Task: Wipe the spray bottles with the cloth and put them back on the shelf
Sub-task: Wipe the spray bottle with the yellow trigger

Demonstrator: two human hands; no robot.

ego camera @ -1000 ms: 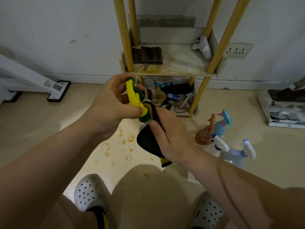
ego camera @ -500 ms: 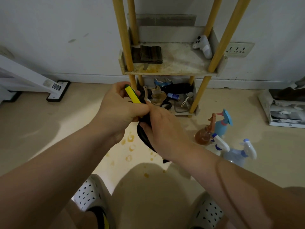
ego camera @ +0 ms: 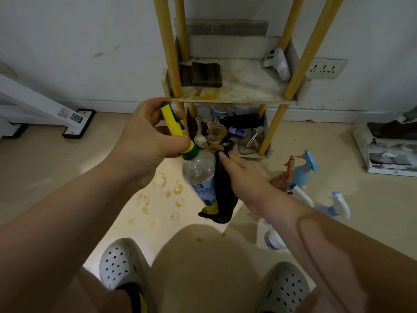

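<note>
My left hand [ego camera: 144,141] grips the yellow-and-green spray head of a clear bottle [ego camera: 198,175] with a blue label, holding it up in front of the shelf [ego camera: 237,96]. My right hand [ego camera: 241,175] presses a black-and-yellow cloth [ego camera: 222,190] against the bottle's right side, fingers curled round the cloth. Several more spray bottles stand on the floor to the right: a brown one [ego camera: 282,177], a light blue one [ego camera: 304,170] and white-headed ones [ego camera: 334,204].
The shelf's middle tier holds a dark folded cloth [ego camera: 205,74] and a white controller [ego camera: 278,63]. Its bottom tier is cluttered with small items [ego camera: 228,134]. Yellow stains [ego camera: 167,195] mark the floor. A white stand base [ego camera: 76,123] sits left, a box [ego camera: 392,152] right.
My hands have parted: the left one lifted the spray head up and left, baring the clear bottle body. My right hand slid the cloth down along the bottle's right side.
</note>
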